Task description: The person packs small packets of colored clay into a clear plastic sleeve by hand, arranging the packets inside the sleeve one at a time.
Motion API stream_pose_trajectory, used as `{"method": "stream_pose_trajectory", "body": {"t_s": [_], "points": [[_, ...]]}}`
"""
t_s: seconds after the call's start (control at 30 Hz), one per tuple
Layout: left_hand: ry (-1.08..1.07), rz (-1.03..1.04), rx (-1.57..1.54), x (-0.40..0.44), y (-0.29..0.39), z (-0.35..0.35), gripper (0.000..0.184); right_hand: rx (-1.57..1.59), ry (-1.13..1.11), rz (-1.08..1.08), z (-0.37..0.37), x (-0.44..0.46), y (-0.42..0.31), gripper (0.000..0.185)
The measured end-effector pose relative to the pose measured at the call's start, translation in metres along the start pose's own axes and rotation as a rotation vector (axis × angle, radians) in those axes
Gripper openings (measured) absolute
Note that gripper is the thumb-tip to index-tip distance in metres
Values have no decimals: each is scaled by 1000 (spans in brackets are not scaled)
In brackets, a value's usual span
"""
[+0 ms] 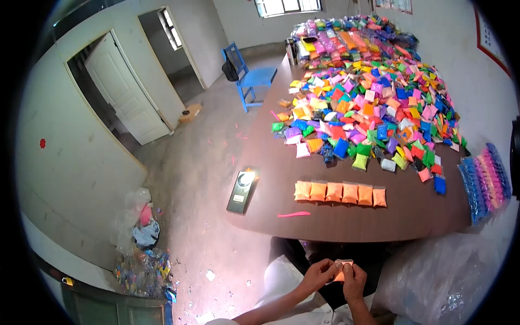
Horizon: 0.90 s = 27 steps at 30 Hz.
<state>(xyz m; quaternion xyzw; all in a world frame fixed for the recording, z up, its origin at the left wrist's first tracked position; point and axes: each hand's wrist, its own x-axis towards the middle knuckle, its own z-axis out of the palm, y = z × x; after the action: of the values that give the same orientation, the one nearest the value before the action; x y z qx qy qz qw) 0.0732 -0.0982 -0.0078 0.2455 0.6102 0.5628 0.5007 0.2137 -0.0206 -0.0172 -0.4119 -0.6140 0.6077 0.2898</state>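
Note:
Over my lap, below the table's front edge, my left hand point(318, 275) and my right hand point(355, 280) pinch a small orange packet point(340, 277) between them. Fingers cover part of it, and only its top edge and middle show. On the table in front lies a row of several similar orange packets point(341, 193), side by side in clear wrappers. A pink plastic knife-like strip point(294, 214) rests just in front of that row. To its left is a dark box-shaped device point(241, 192) with a round, shiny top part.
A big heap of colourful small packets point(368, 114) covers the far part of the brown table point(271, 184). Blue and pink packet strips point(483, 181) hang at the right edge. Clear plastic sheeting point(439, 276) bulges beside my right side. A blue chair point(254, 77) stands left.

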Motion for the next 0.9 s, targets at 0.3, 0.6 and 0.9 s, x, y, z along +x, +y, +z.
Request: {"method": "stream_pose_trajectory", "body": {"t_s": [0.3, 0.6, 0.9], "points": [[50, 300, 282, 13, 3, 4, 39, 24, -2, -65, -11, 19, 0, 30], [-13, 215, 463, 16, 10, 16, 47, 137, 164, -136, -2, 19, -5, 32], [37, 320, 580, 14, 13, 18, 49, 276, 103, 46, 4, 15, -6, 41]]}}
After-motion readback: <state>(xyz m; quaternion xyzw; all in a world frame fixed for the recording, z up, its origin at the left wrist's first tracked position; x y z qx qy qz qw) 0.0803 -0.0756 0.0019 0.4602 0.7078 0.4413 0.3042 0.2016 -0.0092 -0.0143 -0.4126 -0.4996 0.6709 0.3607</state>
